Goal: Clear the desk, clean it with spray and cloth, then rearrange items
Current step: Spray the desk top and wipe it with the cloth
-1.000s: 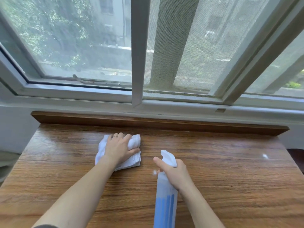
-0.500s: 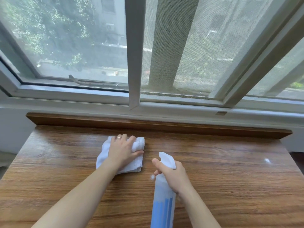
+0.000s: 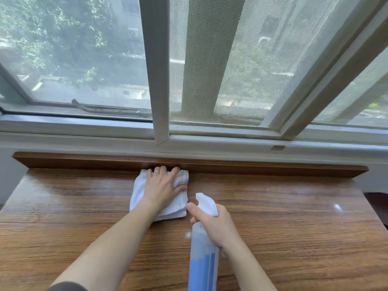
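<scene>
A person's left hand (image 3: 162, 189) presses flat on a folded white cloth (image 3: 138, 193) at the far middle of a wooden desk (image 3: 294, 227), fingers spread and nearly straight across the fabric, the thumb lying along the cloth's right edge. A ring (image 3: 156, 171) sits on one finger. The fingertips and the cloth's far edge meet the low raised wooden ledge (image 3: 273, 168) that runs along the back of the desk.

Just to the right and nearer the camera, the right hand (image 3: 216, 222) grips the neck of a spray bottle (image 3: 202, 259), fingers curled around it below the white trigger head (image 3: 207, 203), the thumb reaching up beside the nozzle. The bottle is clear, with blue liquid filling its lower part, and leans away from the camera with its nozzle pointing toward the cloth. The nozzle is close to the cloth's near right corner; whether they touch cannot be told. The bottle's base runs out of view at the bottom.

The desk's glossy grain reflects daylight. Behind the ledge stands a white window frame (image 3: 159, 80), a mesh screen (image 3: 241, 59) on its right half, with trees and buildings blurred beyond the glass. A dark sleeve (image 3: 67, 286) shows at the lower left edge
</scene>
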The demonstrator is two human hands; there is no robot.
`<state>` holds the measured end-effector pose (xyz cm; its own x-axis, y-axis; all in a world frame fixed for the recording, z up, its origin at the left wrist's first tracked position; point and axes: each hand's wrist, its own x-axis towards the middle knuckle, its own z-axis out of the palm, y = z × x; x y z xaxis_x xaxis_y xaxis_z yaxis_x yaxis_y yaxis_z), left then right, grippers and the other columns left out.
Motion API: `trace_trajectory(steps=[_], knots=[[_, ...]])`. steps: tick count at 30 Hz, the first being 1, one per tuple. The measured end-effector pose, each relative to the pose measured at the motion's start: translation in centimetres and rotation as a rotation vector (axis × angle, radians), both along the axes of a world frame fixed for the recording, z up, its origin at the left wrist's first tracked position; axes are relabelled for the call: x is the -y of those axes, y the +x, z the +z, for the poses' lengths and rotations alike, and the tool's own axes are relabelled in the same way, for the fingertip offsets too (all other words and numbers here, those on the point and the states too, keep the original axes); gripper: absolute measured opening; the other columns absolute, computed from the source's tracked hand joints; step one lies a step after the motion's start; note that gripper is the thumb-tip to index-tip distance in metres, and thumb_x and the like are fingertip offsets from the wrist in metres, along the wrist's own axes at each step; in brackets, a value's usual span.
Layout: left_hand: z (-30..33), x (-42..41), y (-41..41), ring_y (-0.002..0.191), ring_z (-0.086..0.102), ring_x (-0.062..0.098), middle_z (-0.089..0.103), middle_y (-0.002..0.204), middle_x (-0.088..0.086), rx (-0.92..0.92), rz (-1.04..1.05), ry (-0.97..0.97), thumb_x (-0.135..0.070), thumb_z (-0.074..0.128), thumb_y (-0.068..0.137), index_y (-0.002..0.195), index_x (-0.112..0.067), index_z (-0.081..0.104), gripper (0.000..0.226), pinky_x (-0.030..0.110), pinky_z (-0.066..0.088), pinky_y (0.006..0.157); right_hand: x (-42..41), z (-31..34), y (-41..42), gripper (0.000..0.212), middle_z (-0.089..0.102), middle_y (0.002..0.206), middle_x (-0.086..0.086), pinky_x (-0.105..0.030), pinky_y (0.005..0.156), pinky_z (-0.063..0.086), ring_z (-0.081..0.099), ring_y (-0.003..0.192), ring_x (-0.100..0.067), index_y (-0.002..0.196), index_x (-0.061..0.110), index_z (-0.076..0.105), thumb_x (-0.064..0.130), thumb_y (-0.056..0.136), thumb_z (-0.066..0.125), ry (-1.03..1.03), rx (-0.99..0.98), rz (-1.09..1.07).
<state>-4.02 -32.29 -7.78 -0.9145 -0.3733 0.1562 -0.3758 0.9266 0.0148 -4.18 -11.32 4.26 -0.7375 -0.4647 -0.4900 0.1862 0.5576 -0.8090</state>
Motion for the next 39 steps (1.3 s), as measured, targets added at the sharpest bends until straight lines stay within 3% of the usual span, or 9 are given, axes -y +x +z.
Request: trace_trajectory(steps=[4, 8, 13, 18, 24, 27, 30, 34, 39], knots=[[0.2, 0.0, 0.1, 0.084, 0.058, 0.035, 0.060, 0.088, 0.011, 0.057, -0.035, 0.021, -0.076, 0.033, 0.077, 0.110, -0.028, 0.064, 0.066, 0.049, 0.042, 0.080, -0.1, 0.0, 0.0, 0.044, 0.076, 0.079, 0.006, -0.036, 0.079, 0.053, 0.070, 0.083, -0.019, 0.077, 0.019, 0.074, 0.062, 0.080, 0.069, 0.020, -0.002, 0.008], [1.0, 0.0, 1.1, 0.097, 0.057, 0.030, 0.061, 0.101, 0.006, 0.126, -0.105, 0.063, -0.079, 0.033, 0.076, 0.121, -0.034, 0.057, 0.068, 0.045, 0.040, 0.086, -0.2, 0.2, 0.3, 0.045, 0.076, 0.079, 0.006, -0.032, 0.074, 0.050, 0.068, 0.079, -0.013, 0.077, 0.020, 0.074, 0.065, 0.078, 0.068, 0.026, 0.000, 0.019], [0.2, -1.3, 4.4, 0.082, 0.061, 0.031, 0.063, 0.089, 0.005, 0.087, -0.161, 0.071, -0.078, 0.041, 0.072, 0.109, -0.031, 0.065, 0.065, 0.044, 0.044, 0.078, -0.3, 0.6, 0.5, 0.039, 0.077, 0.082, 0.007, -0.028, 0.071, 0.047, 0.069, 0.086, -0.015, 0.082, 0.021, 0.074, 0.060, 0.084, 0.068, 0.045, -0.014, 0.032], [-0.5, -2.1, 6.3, 0.081, 0.061, 0.029, 0.063, 0.086, 0.004, 0.076, -0.154, 0.055, -0.077, 0.045, 0.075, 0.111, -0.033, 0.063, 0.060, 0.043, 0.044, 0.075, -0.3, 0.9, 0.7, 0.035, 0.076, 0.081, 0.007, -0.024, 0.067, 0.045, 0.065, 0.075, -0.006, 0.077, 0.022, 0.074, 0.056, 0.086, 0.068, 0.052, -0.002, 0.033], [-0.3, -1.5, 4.6, 0.078, 0.061, 0.029, 0.059, 0.088, 0.005, 0.044, -0.161, 0.024, -0.074, 0.040, 0.077, 0.108, -0.033, 0.062, 0.056, 0.044, 0.044, 0.072, -0.8, 0.6, 0.9, 0.050, 0.076, 0.083, 0.003, -0.029, 0.070, 0.046, 0.068, 0.080, -0.017, 0.078, 0.016, 0.074, 0.066, 0.079, 0.065, 0.045, -0.018, 0.038], [0.0, -0.7, 3.6, 0.080, 0.058, 0.029, 0.058, 0.088, 0.005, 0.052, -0.174, 0.004, -0.075, 0.040, 0.078, 0.109, -0.033, 0.062, 0.057, 0.043, 0.042, 0.071, -1.1, 0.5, 1.0, 0.047, 0.076, 0.082, 0.003, -0.027, 0.068, 0.045, 0.064, 0.073, -0.008, 0.076, 0.017, 0.074, 0.063, 0.082, 0.066, 0.049, 0.001, 0.038], [0.4, 0.1, 1.7, 0.084, 0.059, 0.032, 0.059, 0.090, 0.008, 0.080, -0.146, -0.008, -0.073, 0.047, 0.080, 0.112, -0.031, 0.062, 0.055, 0.043, 0.041, 0.072, -1.4, 0.6, 1.1, 0.049, 0.076, 0.081, 0.006, -0.025, 0.067, 0.045, 0.063, 0.071, -0.005, 0.079, 0.015, 0.074, 0.064, 0.080, 0.067, 0.048, 0.023, 0.015], [1.1, 0.2, 0.2, 0.100, 0.057, 0.034, 0.060, 0.107, 0.011, 0.182, -0.095, 0.021, -0.072, 0.048, 0.084, 0.125, -0.032, 0.056, 0.058, 0.048, 0.038, 0.083, -1.9, 0.8, 1.4, 0.048, 0.075, 0.078, 0.008, -0.022, 0.065, 0.043, 0.059, 0.063, 0.004, 0.082, 0.011, 0.074, 0.058, 0.086, 0.069, 0.059, 0.019, 0.002], [1.7, -0.4, 1.0, 0.105, 0.055, 0.032, 0.059, 0.110, 0.009, 0.210, -0.065, 0.076, -0.077, 0.046, 0.080, 0.130, -0.035, 0.050, 0.065, 0.045, 0.036, 0.086, -1.9, 1.6, 1.9, 0.055, 0.077, 0.087, 0.000, -0.027, 0.069, 0.045, 0.062, 0.073, -0.008, 0.083, 0.011, 0.074, 0.066, 0.078, 0.068, 0.049, 0.030, -0.017]])
